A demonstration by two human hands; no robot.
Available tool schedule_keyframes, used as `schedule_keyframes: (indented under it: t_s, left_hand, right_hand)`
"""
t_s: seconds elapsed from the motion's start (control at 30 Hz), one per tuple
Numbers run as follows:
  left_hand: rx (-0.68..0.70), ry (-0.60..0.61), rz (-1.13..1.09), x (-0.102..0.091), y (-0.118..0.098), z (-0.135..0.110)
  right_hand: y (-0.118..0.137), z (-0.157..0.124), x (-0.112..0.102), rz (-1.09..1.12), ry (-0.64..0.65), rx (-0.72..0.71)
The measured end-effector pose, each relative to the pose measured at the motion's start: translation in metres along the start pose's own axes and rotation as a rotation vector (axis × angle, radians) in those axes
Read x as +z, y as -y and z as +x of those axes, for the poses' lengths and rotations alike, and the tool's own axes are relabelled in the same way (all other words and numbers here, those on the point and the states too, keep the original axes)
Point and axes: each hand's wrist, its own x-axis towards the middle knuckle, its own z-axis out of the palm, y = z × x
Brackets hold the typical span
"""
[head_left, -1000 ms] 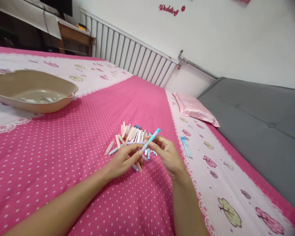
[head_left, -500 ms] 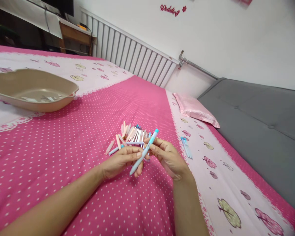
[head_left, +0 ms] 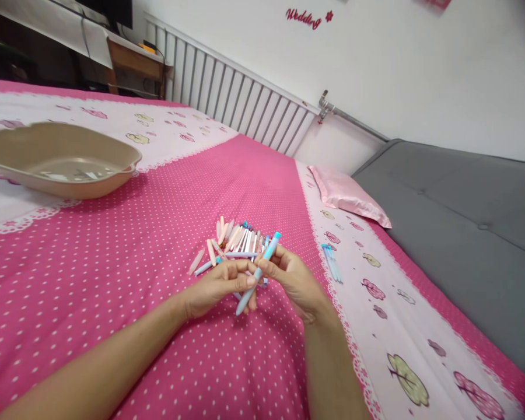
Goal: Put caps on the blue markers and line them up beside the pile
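Observation:
A light blue pen (head_left: pixel 269 251) with a brighter blue end is held at a slant between both hands. My left hand (head_left: pixel 223 284) pinches its lower part between thumb and fingers. On the upper part, the thumb and fingers of my right hand (head_left: pixel 291 280) are closed. Just beyond the hands lies a loose pile of pens (head_left: pixel 240 236), pink, peach, white and blue; my fingers hide some of them. A separate small group of light blue pens (head_left: pixel 332 263) lies to the right of my right hand.
A beige basin (head_left: pixel 70 185) with some pieces in its bottom stands on the left of the bed (head_left: pixel 157 233). At the back right are a pink pillow (head_left: pixel 347 195) and a grey padded headboard (head_left: pixel 455 198). White bars (head_left: pixel 231 87) line the far side.
The pen in my hands has shifted slightly down and turned a little. My right thumb has slid over it, covering more of its middle. The pile and basin stay put.

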Motion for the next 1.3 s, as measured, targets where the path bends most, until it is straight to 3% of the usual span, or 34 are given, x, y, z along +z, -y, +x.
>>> schedule_keyframes:
  t_s: [0.27,0.57,0.73,0.97,1.2,1.3]
  left_hand:
    - [-0.001,-0.007,-0.061,0.002,-0.003,-0.001]
    - [-0.027,0.021,-0.028,0.000,-0.001,-0.002]
    - [-0.023,0.014,-0.040,0.002,-0.003,-0.002]
    - [-0.013,0.022,-0.062,0.000,-0.002,-0.001]
    - [-0.021,0.030,-0.042,0.001,-0.002,-0.001]
    - [-0.018,0.017,-0.047,0.002,-0.004,-0.002]
  right_hand:
    - [0.010,-0.006,-0.005,0.159,0.117,-0.020]
    - [-0.002,0.001,0.000,0.101,-0.045,0.000]
    - [-0.001,0.000,0.003,0.127,-0.129,-0.080]
    - [0.007,-0.003,-0.001,0.184,0.046,-0.019]
    - [-0.005,0.001,0.005,0.109,-0.114,-0.055]
    - [-0.001,0.000,0.006,0.125,-0.077,-0.065]
